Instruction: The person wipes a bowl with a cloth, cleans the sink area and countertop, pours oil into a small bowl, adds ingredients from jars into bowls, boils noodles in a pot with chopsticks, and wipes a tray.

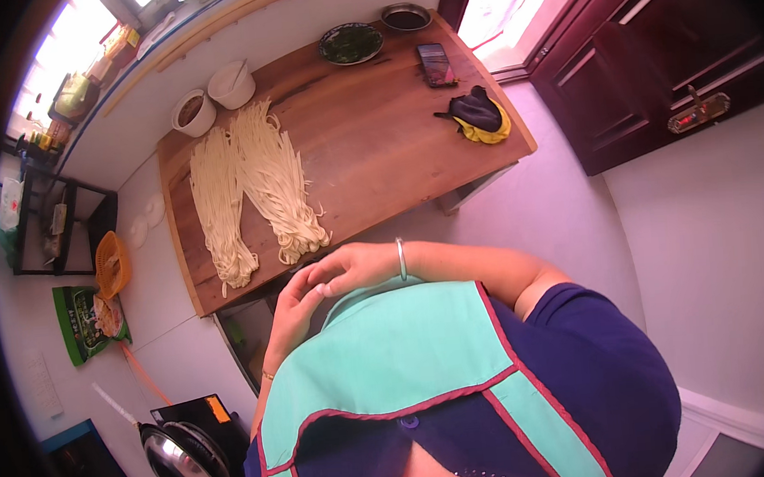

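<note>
Both hands meet in front of my mint-green apron [415, 334], at the near edge of a wooden table [373, 115]. My right hand [350, 267], with a silver bangle at its wrist, rests its loosely stretched fingers against my left hand [293, 314]. The left hand's fingers are extended and partly covered by the right. Neither hand shows anything held. Just beyond them on the table lie two long bundles of fresh noodles, the left bundle [218, 206] and the right bundle [273, 180], side by side. Their near ends are folded and bunched.
Behind the noodles stand a white pot of brown contents [194, 115] and a white tub [231, 85] with a utensil. Farther right are a dark green plate [351, 44], a metal bowl [405, 17], a phone [435, 65] and a black-and-yellow cloth item [477, 115]. A lidded pan [185, 465] hangs at lower left.
</note>
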### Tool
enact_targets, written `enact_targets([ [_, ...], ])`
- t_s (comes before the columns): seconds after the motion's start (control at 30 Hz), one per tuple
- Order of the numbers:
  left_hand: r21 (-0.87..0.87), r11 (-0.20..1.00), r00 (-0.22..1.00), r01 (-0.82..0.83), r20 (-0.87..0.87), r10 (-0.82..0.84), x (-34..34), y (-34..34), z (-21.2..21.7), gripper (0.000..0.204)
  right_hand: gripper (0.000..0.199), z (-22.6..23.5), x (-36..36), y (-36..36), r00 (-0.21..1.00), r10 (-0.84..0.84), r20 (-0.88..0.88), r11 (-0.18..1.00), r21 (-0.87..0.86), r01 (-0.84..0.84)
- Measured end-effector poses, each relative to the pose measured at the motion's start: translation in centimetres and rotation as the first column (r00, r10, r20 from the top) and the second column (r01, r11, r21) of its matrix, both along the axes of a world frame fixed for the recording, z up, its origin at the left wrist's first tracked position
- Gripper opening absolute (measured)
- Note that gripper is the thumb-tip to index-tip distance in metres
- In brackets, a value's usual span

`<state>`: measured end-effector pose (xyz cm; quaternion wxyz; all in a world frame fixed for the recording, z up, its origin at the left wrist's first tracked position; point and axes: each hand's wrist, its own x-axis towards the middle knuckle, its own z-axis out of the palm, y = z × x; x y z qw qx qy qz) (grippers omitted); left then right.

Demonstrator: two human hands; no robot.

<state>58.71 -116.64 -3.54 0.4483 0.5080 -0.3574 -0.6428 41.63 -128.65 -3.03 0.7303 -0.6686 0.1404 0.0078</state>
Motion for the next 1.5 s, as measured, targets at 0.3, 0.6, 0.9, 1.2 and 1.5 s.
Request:
enact_targets([
  [0.3, 0.01, 0.98, 0.977, -0.201, 0.081, 0.199, 3.8, -3.3, 0.4, 0.038, 0.044, -2.0, 5.7, -5.0, 0.997, 0.071, -0.006, 0.976, 0.205, -0.068],
  [0.6, 0.026, 0.698, 0.676, -0.716, 0.277, 0.683, 22.0, -0.6, -13.4, 0.035, 0.052, -10.7, 20.1, -3.0, 0.876, -0.272, -0.399, 0.87, 0.286, 0.401],
  [0.9, 0.085, 0.794, 0.655, -0.602, 0.62, 0.431, 23.8, -3.7, -18.2, 0.033, 0.051, -18.0, 30.9, 1.7, 0.482, -0.84, -0.25, 0.541, -0.301, 0.785],
  [1.2, 0.226, 0.917, 0.944, -0.328, 0.043, 0.327, 26.0, -2.5, -10.1, 0.028, 0.016, -16.9, 30.9, -2.5, 0.854, -0.243, -0.461, 0.366, 0.771, 0.521],
  [1.5, 0.316, 0.947, 0.381, -0.065, -0.869, 0.316, 24.2, -6.0, -16.0, 0.088, 0.023, -10.4, 26.0, -1.9, 0.871, -0.253, -0.421, 0.462, 0.739, 0.491],
])
